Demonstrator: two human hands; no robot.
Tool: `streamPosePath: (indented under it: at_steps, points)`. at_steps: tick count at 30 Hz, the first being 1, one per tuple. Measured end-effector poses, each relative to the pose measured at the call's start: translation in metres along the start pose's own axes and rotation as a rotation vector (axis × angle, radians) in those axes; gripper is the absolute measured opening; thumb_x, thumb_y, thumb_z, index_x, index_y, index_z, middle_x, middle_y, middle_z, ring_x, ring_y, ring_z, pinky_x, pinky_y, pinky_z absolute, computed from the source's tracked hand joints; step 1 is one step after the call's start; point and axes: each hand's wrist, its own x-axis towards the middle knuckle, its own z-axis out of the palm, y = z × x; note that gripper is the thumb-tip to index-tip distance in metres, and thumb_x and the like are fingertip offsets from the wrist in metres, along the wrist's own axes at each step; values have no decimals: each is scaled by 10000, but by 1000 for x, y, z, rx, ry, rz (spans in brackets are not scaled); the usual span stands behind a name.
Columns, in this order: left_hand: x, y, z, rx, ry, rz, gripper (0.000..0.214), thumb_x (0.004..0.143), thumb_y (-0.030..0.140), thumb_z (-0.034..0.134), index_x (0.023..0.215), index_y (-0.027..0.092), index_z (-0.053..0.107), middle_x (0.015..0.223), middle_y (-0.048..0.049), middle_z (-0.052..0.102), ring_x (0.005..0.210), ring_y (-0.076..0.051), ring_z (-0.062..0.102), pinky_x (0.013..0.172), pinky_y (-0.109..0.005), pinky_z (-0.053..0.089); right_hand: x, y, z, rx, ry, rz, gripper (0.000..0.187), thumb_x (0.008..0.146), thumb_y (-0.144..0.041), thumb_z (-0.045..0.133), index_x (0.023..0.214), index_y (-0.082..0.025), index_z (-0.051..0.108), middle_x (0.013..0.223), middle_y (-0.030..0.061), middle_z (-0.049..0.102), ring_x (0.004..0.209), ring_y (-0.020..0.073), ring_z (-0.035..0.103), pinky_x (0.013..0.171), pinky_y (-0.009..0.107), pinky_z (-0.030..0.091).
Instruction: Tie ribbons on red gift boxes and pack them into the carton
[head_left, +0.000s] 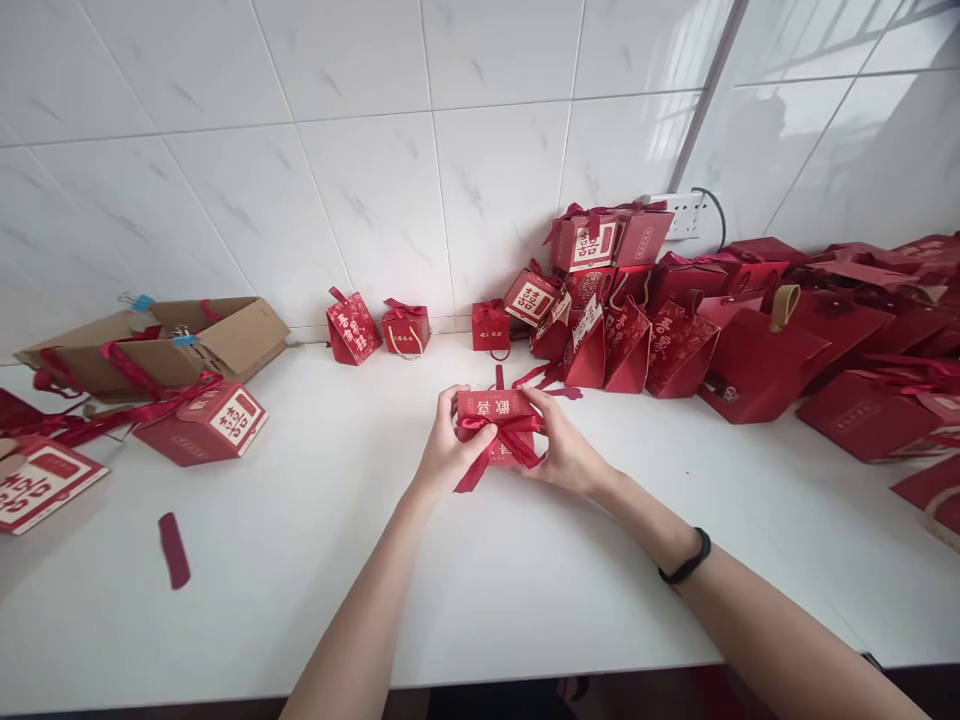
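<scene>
At the middle of the white table, a small red gift box (495,403) with gold characters sits between my two hands. A dark red ribbon bow (504,437) is tied across it, with one tail hanging toward me. My left hand (450,445) grips the box's left side, its thumb pressed on the bow. Around the right side wrap the fingers of my right hand (564,448). A short strap (499,377) shows just behind the box. The box's underside is hidden.
Many red gift boxes (679,345) crowd the back right, some stacked near a wall socket (686,215). Small boxes (407,328) stand by the tiled wall. At left are a cardboard box (247,335), a ribboned red box (199,425) and a loose ribbon piece (174,550).
</scene>
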Motion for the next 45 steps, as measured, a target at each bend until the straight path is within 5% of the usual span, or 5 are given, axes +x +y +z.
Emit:
streamPosePath:
  at_steps: [5, 9, 15, 31, 45]
  points:
    - [-4, 4, 4, -41, 134, 52, 480, 747, 347, 631, 1167, 240, 426, 1236, -92, 493, 1105, -220, 530, 859, -318, 476, 1, 0, 0, -3, 9, -11, 922, 692, -271, 718, 1416, -299, 147, 1365, 135, 338, 1254, 304, 391, 931, 491, 493]
    - [-2, 1, 2, 73, 252, 217, 138, 780, 315, 591, 823, 195, 537, 1220, -84, 494, 1175, -231, 471, 901, -324, 438, 0, -1, 1, 32, 12, 31, 901, 707, -287, 708, 1415, -307, 151, 1362, 126, 341, 1250, 291, 401, 939, 488, 490]
    - [0, 1, -3, 148, 305, 261, 257, 813, 302, 534, 601, 183, 448, 924, -54, 531, 957, -189, 534, 827, -287, 429, -2, -1, 3, 73, 13, 78, 903, 698, -280, 721, 1409, -323, 166, 1393, 117, 305, 1270, 286, 380, 969, 497, 462]
    - [17, -21, -17, -55, 552, -128, 277, 736, 336, 469, 508, 190, 413, 553, 20, 400, 587, -120, 430, 622, -248, 457, 3, -2, -1, 187, 173, 430, 959, 620, -450, 756, 1383, -259, 208, 1381, 147, 356, 1287, 334, 360, 930, 520, 465]
    - [17, -21, -11, -89, 488, -132, 290, 721, 384, 517, 523, 179, 465, 568, 0, 482, 617, -142, 485, 593, -252, 435, -2, 0, 1, 118, 89, 312, 935, 669, -447, 713, 1412, -253, 179, 1383, 155, 342, 1247, 331, 418, 966, 534, 424]
